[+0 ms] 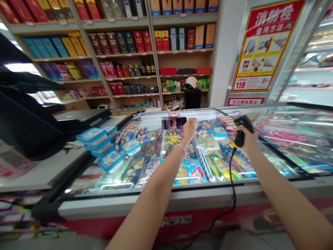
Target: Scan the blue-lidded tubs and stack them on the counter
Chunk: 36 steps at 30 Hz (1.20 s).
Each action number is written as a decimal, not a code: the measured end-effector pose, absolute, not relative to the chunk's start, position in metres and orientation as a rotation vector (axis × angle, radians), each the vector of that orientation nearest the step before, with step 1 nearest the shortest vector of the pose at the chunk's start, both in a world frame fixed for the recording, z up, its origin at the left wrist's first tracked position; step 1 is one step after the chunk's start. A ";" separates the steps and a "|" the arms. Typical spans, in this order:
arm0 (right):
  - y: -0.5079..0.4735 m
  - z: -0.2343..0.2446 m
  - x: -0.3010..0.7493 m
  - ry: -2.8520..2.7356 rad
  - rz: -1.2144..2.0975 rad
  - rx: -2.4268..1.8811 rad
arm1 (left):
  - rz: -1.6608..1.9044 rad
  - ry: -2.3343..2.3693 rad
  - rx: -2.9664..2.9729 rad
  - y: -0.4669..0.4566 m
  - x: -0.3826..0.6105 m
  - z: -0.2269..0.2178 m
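My left hand [189,129], with a pale bracelet on the wrist, reaches over the chest freezer. Its fingers are closed at the right end of a dark phone [181,122], whose left part is blurred into blocks. Just behind the phone is a pink-and-white cup [173,111] with a black mark on top. In my right hand [250,139] is a black-and-yellow barcode scanner [242,132], gripped by its handle and held above the freezer. A black cord [232,177] hangs from the scanner down past the freezer's front.
Blue-lidded tubs [110,160] are stacked on the left of the freezer's glass top; another tub [219,132] lies near the scanner. Packaged goods show in the freezer [104,205]. A counter [59,163] with dark equipment stands left. Shelves of boxes [125,55] line the back.
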State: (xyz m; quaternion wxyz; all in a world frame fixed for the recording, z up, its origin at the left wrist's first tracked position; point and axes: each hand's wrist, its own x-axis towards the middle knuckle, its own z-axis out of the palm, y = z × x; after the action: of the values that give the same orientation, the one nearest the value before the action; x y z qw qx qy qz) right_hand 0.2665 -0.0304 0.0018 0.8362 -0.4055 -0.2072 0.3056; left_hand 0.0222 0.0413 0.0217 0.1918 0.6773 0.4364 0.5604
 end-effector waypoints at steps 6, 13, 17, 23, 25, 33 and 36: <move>-0.053 0.035 0.236 -0.617 0.586 -0.726 | 1.748 1.256 2.172 -0.001 -0.114 0.094; -0.052 0.075 0.119 -0.781 0.801 -0.668 | 1.253 2.430 2.017 -0.026 -0.238 0.102; -0.044 0.064 0.056 -0.858 0.982 -0.688 | 0.981 2.618 2.112 -0.026 -0.246 0.079; -0.055 0.025 0.023 -1.010 1.167 -0.801 | 0.690 2.672 2.183 -0.021 -0.241 0.057; -0.060 0.014 0.020 -1.028 1.237 -0.852 | 0.611 2.688 2.193 -0.018 -0.242 0.053; -0.071 -0.001 0.007 -1.092 1.404 -0.909 | 0.582 2.794 2.098 -0.008 -0.249 0.042; -0.074 0.000 0.006 -1.082 1.406 -0.904 | 0.584 2.782 2.083 -0.007 -0.250 0.042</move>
State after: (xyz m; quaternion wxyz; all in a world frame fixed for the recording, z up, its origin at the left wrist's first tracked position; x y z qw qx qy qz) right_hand 0.0057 -0.0737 -0.0001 0.5440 -0.3810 -0.4558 0.5926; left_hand -0.2495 -0.0067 0.0420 -0.1902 0.5803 0.7750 0.1628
